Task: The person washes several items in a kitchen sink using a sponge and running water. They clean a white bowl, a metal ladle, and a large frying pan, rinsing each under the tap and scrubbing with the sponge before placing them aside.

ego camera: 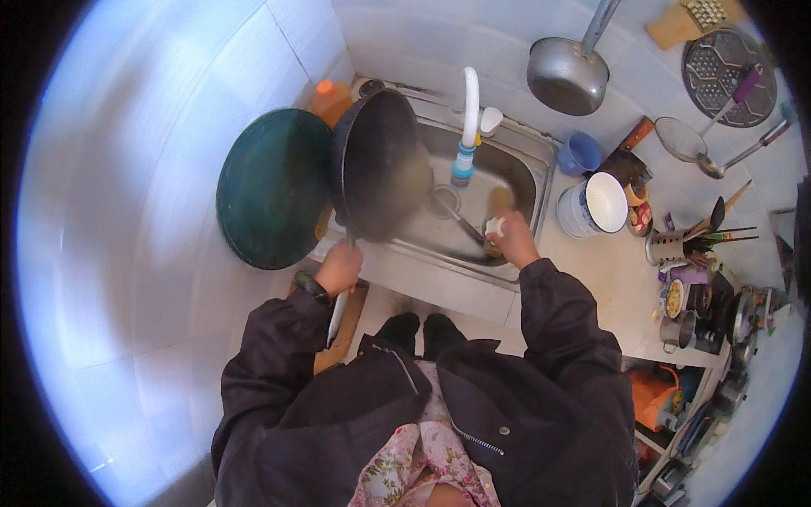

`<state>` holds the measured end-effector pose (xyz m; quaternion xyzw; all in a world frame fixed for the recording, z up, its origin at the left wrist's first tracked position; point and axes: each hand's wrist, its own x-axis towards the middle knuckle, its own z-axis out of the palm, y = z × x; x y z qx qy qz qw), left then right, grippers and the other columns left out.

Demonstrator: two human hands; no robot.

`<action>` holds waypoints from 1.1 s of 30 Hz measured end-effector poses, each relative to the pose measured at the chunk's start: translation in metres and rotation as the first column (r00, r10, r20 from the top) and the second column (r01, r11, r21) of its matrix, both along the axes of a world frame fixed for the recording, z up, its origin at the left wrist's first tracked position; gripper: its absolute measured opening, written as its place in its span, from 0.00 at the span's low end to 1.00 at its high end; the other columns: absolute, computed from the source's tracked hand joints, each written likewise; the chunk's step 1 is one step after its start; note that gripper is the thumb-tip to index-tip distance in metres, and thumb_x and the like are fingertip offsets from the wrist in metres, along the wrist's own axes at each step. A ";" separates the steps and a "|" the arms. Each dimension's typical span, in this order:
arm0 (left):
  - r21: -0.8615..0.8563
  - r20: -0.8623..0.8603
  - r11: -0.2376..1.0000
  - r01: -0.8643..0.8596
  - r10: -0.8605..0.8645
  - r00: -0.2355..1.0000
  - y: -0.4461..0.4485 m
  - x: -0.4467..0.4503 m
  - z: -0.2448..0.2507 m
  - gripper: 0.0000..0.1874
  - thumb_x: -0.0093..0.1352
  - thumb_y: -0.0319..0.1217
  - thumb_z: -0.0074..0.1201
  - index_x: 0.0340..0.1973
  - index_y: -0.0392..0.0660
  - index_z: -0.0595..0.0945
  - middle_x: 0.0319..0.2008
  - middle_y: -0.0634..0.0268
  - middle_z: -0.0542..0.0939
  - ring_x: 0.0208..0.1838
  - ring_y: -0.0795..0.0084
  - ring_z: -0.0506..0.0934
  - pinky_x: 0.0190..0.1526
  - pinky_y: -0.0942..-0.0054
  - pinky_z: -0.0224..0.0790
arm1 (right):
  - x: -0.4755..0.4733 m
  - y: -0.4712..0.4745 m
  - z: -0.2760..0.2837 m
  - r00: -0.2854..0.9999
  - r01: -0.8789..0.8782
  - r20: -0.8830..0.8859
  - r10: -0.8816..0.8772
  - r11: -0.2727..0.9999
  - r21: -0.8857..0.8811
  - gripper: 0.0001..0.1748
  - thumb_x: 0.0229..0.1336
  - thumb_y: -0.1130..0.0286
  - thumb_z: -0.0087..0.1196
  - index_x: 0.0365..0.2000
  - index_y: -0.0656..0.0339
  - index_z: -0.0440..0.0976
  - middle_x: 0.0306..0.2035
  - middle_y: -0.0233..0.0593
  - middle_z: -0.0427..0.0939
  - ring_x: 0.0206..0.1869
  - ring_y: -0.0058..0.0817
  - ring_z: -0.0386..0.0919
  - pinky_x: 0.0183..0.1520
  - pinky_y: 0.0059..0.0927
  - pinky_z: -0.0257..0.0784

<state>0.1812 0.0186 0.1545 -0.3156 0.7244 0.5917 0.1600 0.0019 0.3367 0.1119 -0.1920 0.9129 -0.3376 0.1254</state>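
My left hand (341,267) is closed around the handle (339,317) of a dark wok (380,165). The wok is tipped onto its side over the left part of a stainless steel sink (405,248), its inside turned to the right. At the sink's right side my right hand (516,241) grips a small white and brown scrubber (493,227); its exact kind is partly hidden by the fingers. A utensil with a dark handle (470,231) lies in the basin beside that hand. Above the basin hangs a white flexible faucet (470,104) with a blue nozzle.
A large green round lid or board (275,190) leans left of the wok, near an orange-capped bottle (325,95). Right of the sink stand a blue cup (579,154), white bowls (605,203) and a utensil holder (665,247). A saucepan (567,76) hangs on the wall.
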 end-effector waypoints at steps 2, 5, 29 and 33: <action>-0.129 -0.035 0.988 0.084 -0.089 0.995 -0.003 -0.003 -0.006 0.09 0.68 0.29 0.41 0.33 0.34 0.69 0.17 0.55 0.72 0.15 0.65 0.74 0.16 0.65 0.67 | -0.001 0.003 -0.003 1.000 0.006 0.003 -0.006 1.000 0.003 0.25 0.38 0.73 0.66 0.42 0.62 0.71 0.41 0.50 0.70 0.44 0.48 0.72 0.47 0.39 0.68; -0.520 -0.136 0.836 0.176 -0.285 0.949 -0.005 -0.005 -0.017 0.09 0.66 0.27 0.41 0.36 0.34 0.71 0.20 0.47 0.74 0.24 0.55 0.78 0.24 0.60 0.71 | -0.006 0.005 -0.008 1.000 0.007 0.011 -0.007 1.000 0.022 0.26 0.38 0.72 0.66 0.42 0.62 0.71 0.41 0.49 0.70 0.45 0.47 0.72 0.47 0.39 0.68; 0.663 0.162 0.743 -0.098 -0.015 0.987 0.043 0.050 0.036 0.09 0.70 0.34 0.44 0.29 0.47 0.65 0.14 0.73 0.61 0.12 0.81 0.60 0.13 0.77 0.57 | -0.186 -0.086 -0.057 0.562 0.581 0.827 -0.003 0.713 -0.392 0.14 0.56 0.69 0.47 0.44 0.44 0.69 0.29 0.25 0.67 0.25 0.18 0.62 0.24 0.18 0.59; 0.631 0.116 0.773 -0.060 -0.018 0.993 0.049 0.049 0.034 0.12 0.70 0.35 0.45 0.27 0.45 0.63 0.12 0.71 0.60 0.11 0.79 0.61 0.13 0.75 0.58 | -0.185 -0.095 -0.037 0.505 0.638 0.861 0.057 0.647 -0.417 0.12 0.56 0.67 0.48 0.43 0.45 0.69 0.34 0.25 0.69 0.30 0.21 0.64 0.26 0.18 0.60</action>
